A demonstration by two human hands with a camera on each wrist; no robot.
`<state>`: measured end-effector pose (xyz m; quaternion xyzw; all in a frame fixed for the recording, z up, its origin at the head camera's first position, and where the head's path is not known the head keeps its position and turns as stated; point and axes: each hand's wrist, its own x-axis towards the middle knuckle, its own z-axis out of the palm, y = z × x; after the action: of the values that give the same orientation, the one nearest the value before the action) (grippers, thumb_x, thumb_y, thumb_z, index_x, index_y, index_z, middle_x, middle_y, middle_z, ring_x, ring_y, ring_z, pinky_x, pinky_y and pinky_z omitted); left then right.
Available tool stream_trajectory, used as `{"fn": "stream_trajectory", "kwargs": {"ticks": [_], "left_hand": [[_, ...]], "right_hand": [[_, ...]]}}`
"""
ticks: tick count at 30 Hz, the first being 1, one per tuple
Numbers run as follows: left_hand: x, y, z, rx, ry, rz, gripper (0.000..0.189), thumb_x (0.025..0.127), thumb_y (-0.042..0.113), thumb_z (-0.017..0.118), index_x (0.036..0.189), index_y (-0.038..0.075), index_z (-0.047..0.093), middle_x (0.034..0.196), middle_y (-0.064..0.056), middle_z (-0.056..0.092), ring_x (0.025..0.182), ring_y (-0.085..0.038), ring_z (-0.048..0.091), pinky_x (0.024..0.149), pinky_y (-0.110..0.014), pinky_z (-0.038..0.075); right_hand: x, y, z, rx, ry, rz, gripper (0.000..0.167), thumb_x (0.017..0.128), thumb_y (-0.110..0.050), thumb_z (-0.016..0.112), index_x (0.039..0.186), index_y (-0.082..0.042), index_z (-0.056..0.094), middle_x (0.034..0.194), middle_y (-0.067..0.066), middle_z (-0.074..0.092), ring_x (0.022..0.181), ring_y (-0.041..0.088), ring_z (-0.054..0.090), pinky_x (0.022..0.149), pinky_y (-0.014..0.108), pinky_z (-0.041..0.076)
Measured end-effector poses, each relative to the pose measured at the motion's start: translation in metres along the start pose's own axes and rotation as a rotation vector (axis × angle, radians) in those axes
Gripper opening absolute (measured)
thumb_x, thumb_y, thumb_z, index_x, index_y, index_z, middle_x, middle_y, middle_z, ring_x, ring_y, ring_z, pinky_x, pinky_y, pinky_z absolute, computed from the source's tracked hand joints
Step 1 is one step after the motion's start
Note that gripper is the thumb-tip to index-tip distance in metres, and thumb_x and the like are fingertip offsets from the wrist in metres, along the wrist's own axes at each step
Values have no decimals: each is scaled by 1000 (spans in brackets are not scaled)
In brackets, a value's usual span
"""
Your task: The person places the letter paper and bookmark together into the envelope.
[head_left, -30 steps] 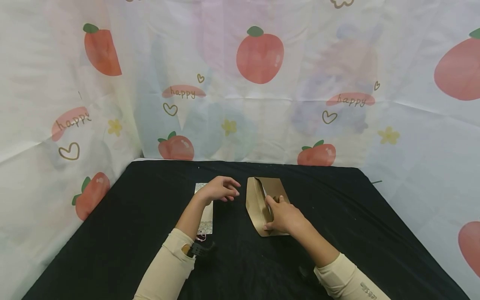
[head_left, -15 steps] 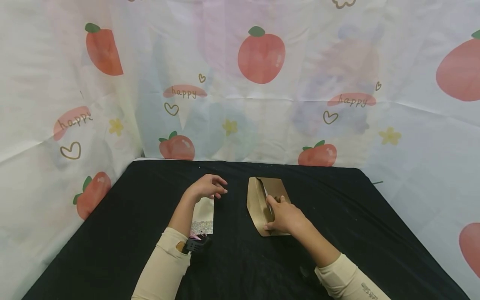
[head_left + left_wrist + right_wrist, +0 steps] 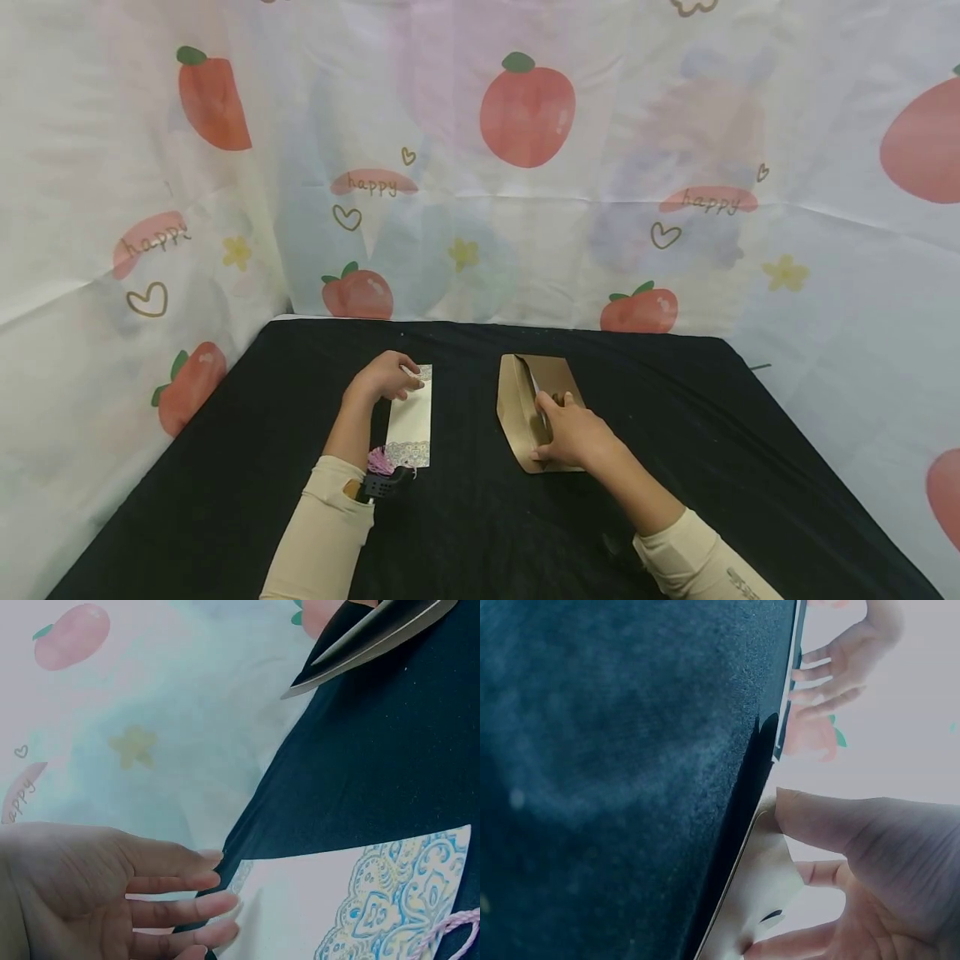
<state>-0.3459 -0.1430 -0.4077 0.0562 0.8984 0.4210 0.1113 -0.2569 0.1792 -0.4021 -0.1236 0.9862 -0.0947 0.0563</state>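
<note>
A cream bookmark-like card [image 3: 410,421] lies on the black cloth, left of centre, with lace-patterned bands at both ends. From its near end comes a pink tassel [image 3: 380,461], partly behind a black wrist strap. My left hand [image 3: 386,377] is over the card's far end, fingers loosely extended; whether the fingertips touch it I cannot tell. To the right lies a brown paper envelope [image 3: 516,404], its flap folded out to the left and its mouth gaping. My right hand [image 3: 576,432] holds the envelope at the mouth, thumb at the near end; the left wrist view shows the gap.
Black cloth [image 3: 465,533] covers the table, with bare stretches between card and envelope and on both outer sides. A white fabric backdrop [image 3: 450,100] printed with fruit, hearts and words stands along the back and sides.
My left hand has moved left, from between card and envelope to the card's far end, uncovering more of the card and tassel. The right hand and envelope stay in place.
</note>
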Motion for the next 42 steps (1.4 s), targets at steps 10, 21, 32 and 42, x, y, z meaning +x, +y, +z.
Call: {"fn": "stream_trajectory", "kwargs": {"ticks": [10, 21, 32, 42], "left_hand": [[-3, -1, -1, 104, 55, -93, 44, 95, 16, 74, 131, -5, 61, 108, -21, 65, 68, -20, 57, 65, -34, 52], [-2, 7, 6, 209, 51, -197, 84, 87, 18, 85, 150, -9, 37, 151, -41, 26, 81, -31, 61, 70, -37, 56], [-4, 11, 11, 221, 11, -214, 86, 79, 17, 93, 143, 2, 36, 141, -37, 35, 96, -41, 63, 83, -52, 55], [-3, 7, 8, 211, -45, -163, 61, 80, 16, 91, 122, 12, 48, 124, -21, 51, 92, -35, 61, 81, -47, 53]], "right_hand": [[1, 0, 0, -5, 0, -6, 64, 78, -35, 93, 122, -13, 52, 142, 42, 44, 94, 50, 65, 67, 54, 54], [1, -1, -2, -8, -13, -2, 65, 79, -36, 93, 124, -13, 52, 143, 42, 43, 99, 52, 64, 69, 56, 54], [0, 0, -1, -5, -8, -8, 65, 78, -35, 93, 123, -13, 52, 142, 41, 44, 95, 51, 64, 68, 56, 54], [0, 0, 0, 0, -7, -9, 64, 79, -35, 93, 123, -13, 52, 144, 42, 42, 98, 53, 64, 69, 57, 54]]}}
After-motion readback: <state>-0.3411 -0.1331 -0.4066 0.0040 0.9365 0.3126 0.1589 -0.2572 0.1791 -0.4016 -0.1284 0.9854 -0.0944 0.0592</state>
